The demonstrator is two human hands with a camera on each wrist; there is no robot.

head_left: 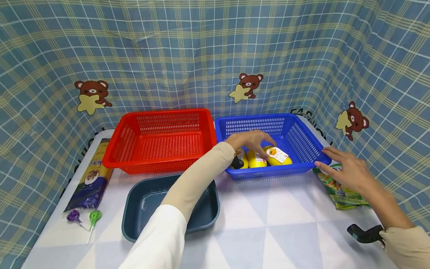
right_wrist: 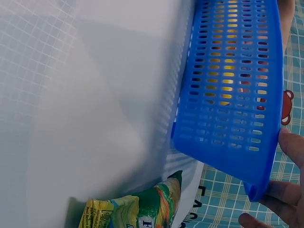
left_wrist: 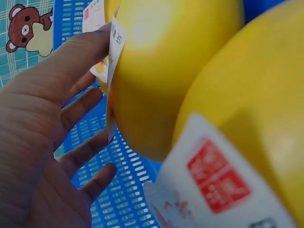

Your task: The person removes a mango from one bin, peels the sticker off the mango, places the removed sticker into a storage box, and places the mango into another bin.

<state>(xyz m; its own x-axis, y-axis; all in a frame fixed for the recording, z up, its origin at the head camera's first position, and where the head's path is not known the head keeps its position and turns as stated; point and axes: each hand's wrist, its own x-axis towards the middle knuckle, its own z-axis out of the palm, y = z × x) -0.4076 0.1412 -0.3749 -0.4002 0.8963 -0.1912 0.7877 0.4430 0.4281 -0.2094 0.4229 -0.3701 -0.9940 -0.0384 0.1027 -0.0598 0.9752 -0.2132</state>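
A blue plastic basket (head_left: 305,136) contains three smooth, yellow, rounded things with white printed labels, lined up along its front wall. My left hand (head_left: 252,140) reaches over them with fingers spread. In the left wrist view, its thumb lies against the label on the middle yellow thing (left_wrist: 161,85), and its other fingertips are beside that label. The rightmost yellow thing (head_left: 283,160) sits below the fingers in the head view. At the basket's right front corner, my right hand (head_left: 349,170) touches the rim with extended fingers, thumb toward the front.
A red basket (head_left: 161,164) stands left of the blue one. In front is a dark blue-grey tub (head_left: 134,209), partly covered by my left arm. Farther left lie a long packet (head_left: 90,175) and purple and green lollipops (head_left: 95,216). A green bag (head_left: 339,192) lies beneath my right hand.
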